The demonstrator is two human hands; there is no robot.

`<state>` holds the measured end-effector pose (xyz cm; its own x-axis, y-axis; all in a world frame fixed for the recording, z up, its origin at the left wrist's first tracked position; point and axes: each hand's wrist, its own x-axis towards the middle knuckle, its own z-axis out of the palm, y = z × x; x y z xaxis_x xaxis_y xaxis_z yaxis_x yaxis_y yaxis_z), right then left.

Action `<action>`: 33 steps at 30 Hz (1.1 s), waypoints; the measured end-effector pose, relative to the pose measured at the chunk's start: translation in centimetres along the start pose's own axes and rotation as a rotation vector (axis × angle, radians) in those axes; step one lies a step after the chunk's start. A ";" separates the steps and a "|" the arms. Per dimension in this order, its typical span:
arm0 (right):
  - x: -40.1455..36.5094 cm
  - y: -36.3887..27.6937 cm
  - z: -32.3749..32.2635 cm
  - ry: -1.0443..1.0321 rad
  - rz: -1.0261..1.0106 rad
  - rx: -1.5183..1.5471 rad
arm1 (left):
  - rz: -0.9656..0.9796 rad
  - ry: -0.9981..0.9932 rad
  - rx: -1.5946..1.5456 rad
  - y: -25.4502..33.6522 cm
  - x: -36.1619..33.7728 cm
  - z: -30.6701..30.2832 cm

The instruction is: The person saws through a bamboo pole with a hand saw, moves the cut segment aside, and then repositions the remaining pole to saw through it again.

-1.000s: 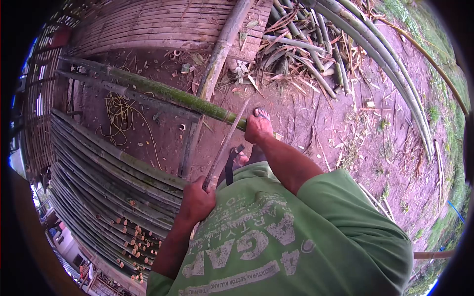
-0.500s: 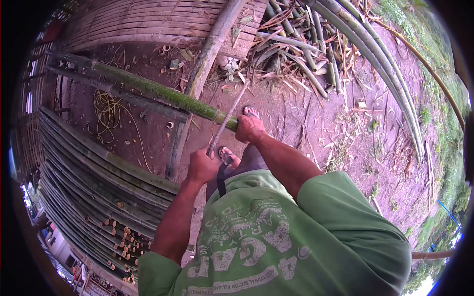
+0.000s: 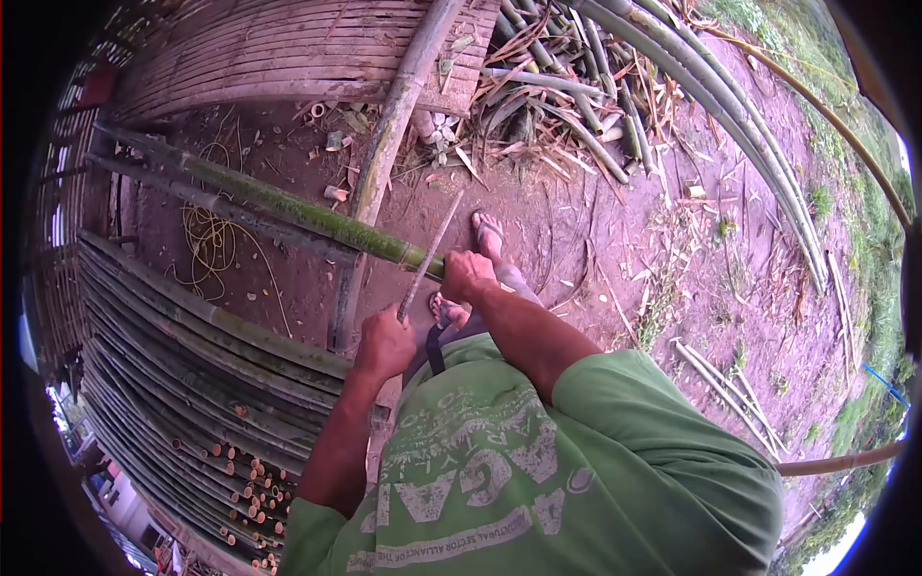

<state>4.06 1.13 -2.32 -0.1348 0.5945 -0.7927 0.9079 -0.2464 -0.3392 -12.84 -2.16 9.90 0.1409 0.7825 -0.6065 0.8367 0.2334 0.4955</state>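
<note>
Left hand (image 3: 384, 343) is clamped on the long blade (image 3: 429, 252). Right hand (image 3: 468, 276) grips the green bamboo pole (image 3: 288, 206) at its near end, over bare dirt. If the edge glances off, it likely skids into that right hand or the sandalled foot (image 3: 487, 233).

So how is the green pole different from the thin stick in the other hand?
The pole is thick and green; the stick is thin and pale grey-brown. The pole is long and runs far off to the left; the stick is much shorter and crosses the pole's near end. The right hand holds the pole, the left hand the stick. Both are held at one end.
</note>
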 end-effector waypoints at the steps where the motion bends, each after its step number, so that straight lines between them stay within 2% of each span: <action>1: 0.3 0.1 0.3 0.018 0.005 0.010 | 0.003 -0.024 0.032 0.3 0.4 -0.1; 4: 0.7 0.7 -0.7 0.071 -0.001 -0.008 | -0.014 -0.092 0.046 3.1 2.1 -1.2; 7: 2.4 2.1 -1.6 0.287 -0.070 -0.126 | -0.008 -0.101 -0.018 7.2 4.4 -2.9; 8: 2.0 2.2 -1.3 0.293 -0.060 -0.086 | -0.011 -0.095 -0.057 7.7 4.5 -3.0; 11: 1.8 2.0 -2.0 0.347 -0.055 -0.019 | 0.013 -0.082 -0.044 5.9 4.7 -3.0; 14: 2.0 1.6 -2.9 0.201 0.027 0.025 | -0.025 -0.054 -0.057 3.0 2.4 -2.0; 15: 1.6 1.5 -3.0 0.224 0.011 -0.013 | -0.038 -0.044 -0.069 2.5 1.3 -1.5; 18: 1.4 1.0 -5.3 -0.028 0.062 -0.037 | -0.039 0.020 -0.093 0.9 -5.5 -2.4; 19: 1.8 1.5 -3.6 0.140 -0.001 -0.094 | -0.045 0.067 -0.104 0.7 -7.1 -3.0; 22: 0.7 0.5 -2.8 0.162 -0.031 -0.161 | -0.018 0.124 -0.057 0.3 -9.4 -2.9; 23: 0.3 0.4 -2.7 0.157 -0.030 -0.168 | -0.089 0.079 -0.080 0.8 -9.6 -3.2; 25: 0.3 0.4 -2.8 0.136 -0.024 -0.168 | -0.217 -0.027 -0.122 1.9 -8.0 -3.9; 27: 1.4 1.0 -2.3 0.136 -0.014 -0.092 | -0.100 -0.034 -0.008 1.8 0.3 -0.9; 28: 1.5 1.1 -3.0 0.130 -0.008 -0.101 | -0.060 -0.019 -0.059 1.9 5.4 1.5; 29: 1.5 1.2 -3.6 0.124 -0.002 -0.111 | -0.065 0.010 -0.095 1.1 7.7 3.0; 33: 1.8 1.4 -2.2 0.133 -0.054 -0.119 | 0.078 0.157 -0.113 -1.2 6.9 5.1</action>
<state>5.94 3.53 -3.05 -0.1382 0.7022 -0.6984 0.9424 -0.1236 -0.3107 -10.12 0.02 1.95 0.1116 0.8790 -0.4636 0.7603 0.2249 0.6094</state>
